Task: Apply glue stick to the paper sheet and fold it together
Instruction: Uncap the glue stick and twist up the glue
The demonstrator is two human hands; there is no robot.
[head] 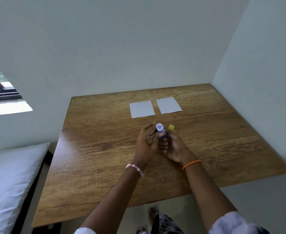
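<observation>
Head camera view, looking down on a brown wood-grain table set into a pale corner. Both hands meet near the table's middle: the left hand and right hand together grasp a small blue-and-white glue stick, held upright with its open white tip showing. Its yellow cap stands on the table just beside the stick, on the right. Toward the far edge lie two white square paper sheets, a left sheet and a right sheet, flat, apart and unfolded. Judging from this, uncapping is done; gluing and folding remain.
</observation>
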